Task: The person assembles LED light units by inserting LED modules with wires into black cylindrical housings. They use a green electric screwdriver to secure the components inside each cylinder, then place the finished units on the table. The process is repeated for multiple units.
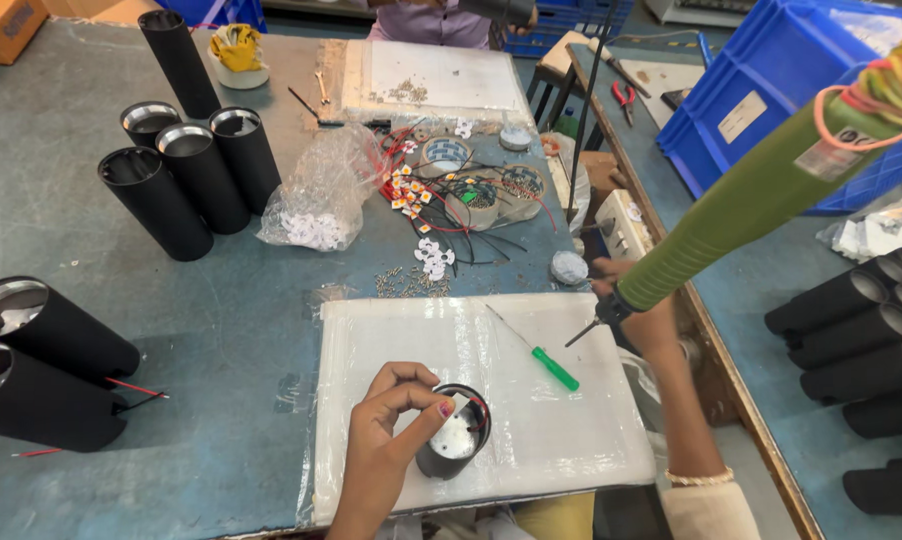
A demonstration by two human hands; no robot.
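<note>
Left hand (396, 420) sits on the white foam pad (531, 440), fingers curled with thumb and forefinger pinched together over the open mouth of a short black cylindrical housing (449, 455); what they pinch is too small to tell, possibly a small white piece. Housing stands upright on the pad, long axis vertical, open end up, a pale disc with red and black wires visible inside. Right hand (651, 320) is wrapped shut around the green powered screwdriver (751, 200), bit pointing down-left toward the pad. Housing lies down and left of the bit tip, apart from it (left hand far nearer). A green-handled screwdriver (546, 360) lies loose between them.
</note>
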